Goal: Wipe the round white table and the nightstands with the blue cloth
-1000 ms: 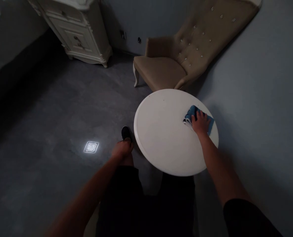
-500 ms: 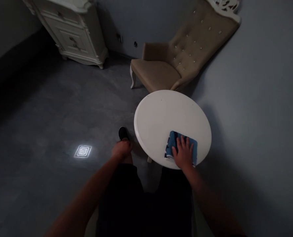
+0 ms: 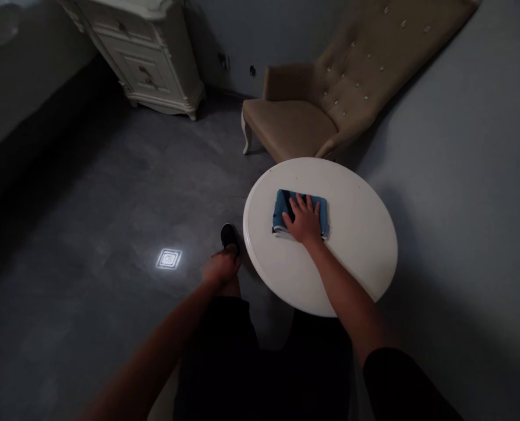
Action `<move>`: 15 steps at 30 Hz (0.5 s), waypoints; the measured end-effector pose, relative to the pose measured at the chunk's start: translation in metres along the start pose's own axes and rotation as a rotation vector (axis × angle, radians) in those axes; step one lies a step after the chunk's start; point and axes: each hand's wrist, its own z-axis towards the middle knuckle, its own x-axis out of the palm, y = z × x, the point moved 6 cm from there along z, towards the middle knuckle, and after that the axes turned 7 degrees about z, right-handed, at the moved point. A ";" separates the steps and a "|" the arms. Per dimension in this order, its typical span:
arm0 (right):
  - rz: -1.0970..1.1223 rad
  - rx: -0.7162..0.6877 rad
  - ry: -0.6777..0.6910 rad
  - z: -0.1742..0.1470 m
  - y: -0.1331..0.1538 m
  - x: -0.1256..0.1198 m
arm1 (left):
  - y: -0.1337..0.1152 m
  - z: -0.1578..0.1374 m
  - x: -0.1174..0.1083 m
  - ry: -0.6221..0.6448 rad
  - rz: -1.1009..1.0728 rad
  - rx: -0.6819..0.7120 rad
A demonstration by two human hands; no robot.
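My right hand (image 3: 305, 220) lies flat with its fingers spread on a folded blue cloth (image 3: 279, 210) with dark patches and a pale edge. That cloth rests on the upper left part of a round white table (image 3: 356, 245). The palm hides the middle of the cloth. My left hand (image 3: 222, 266) hangs above my leg, left of the table, its fingers curled into a loose fist. I see nothing in it, and it touches neither cloth nor table.
Beyond the table stands a tan tufted armchair (image 3: 290, 123). A white carved cabinet (image 3: 150, 64) is at the back left. The grey wall (image 3: 474, 175) runs close along the table's right side. A bright diamond-shaped patch (image 3: 169, 259) shows on the grey floor (image 3: 110, 193).
My right hand and the cloth under it have slid from the table's near edge forward and left across the top. The view has shifted slightly; my left hand stays in a fist.
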 end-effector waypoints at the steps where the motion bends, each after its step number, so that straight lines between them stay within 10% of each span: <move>1: -0.001 0.011 -0.012 0.016 -0.008 -0.002 | 0.000 0.001 -0.001 -0.001 0.019 -0.012; 8: -0.037 0.079 -0.057 0.087 -0.093 -0.023 | -0.003 0.002 -0.010 0.011 0.042 -0.031; 15: -0.162 0.253 -0.101 0.039 -0.205 -0.059 | -0.009 0.011 -0.004 0.008 0.068 -0.034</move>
